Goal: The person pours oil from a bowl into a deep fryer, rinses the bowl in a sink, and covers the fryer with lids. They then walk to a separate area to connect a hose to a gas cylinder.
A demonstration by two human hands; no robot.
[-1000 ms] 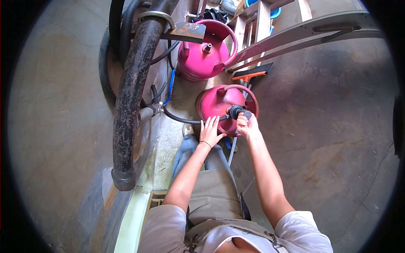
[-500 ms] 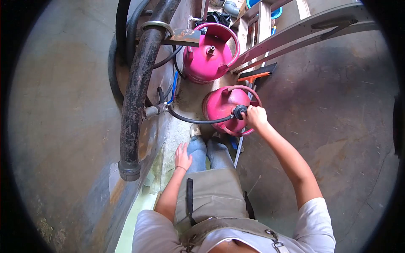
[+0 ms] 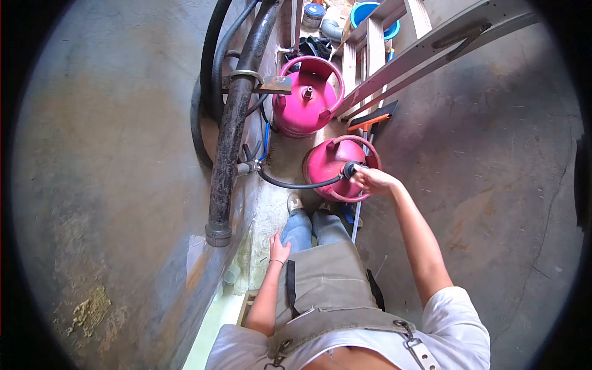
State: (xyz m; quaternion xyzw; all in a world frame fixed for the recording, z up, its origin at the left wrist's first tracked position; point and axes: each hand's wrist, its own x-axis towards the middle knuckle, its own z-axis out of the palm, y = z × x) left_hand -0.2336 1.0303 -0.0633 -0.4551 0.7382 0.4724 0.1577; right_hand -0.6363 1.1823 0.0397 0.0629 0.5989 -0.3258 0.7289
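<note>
right hand (image 3: 370,179) fingers wrapped on the black regulator (image 3: 351,169) atop the near pink cylinder (image 3: 330,166); left hand (image 3: 279,248) flat on thigh. a loose hose (image 3: 296,184) fitting there could leak gas.

floor (image 3: 493,185) – stained concrete | wall (image 3: 111,154) – grey | ladder (image 3: 431,46) leaning

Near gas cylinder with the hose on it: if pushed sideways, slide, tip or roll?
The near cylinder looks like squat painted steel, so probably heavy, sliding rather than tipping. On its side the round body would likely roll. The black hose would probably tug; the right hand is at its regulator.
</note>
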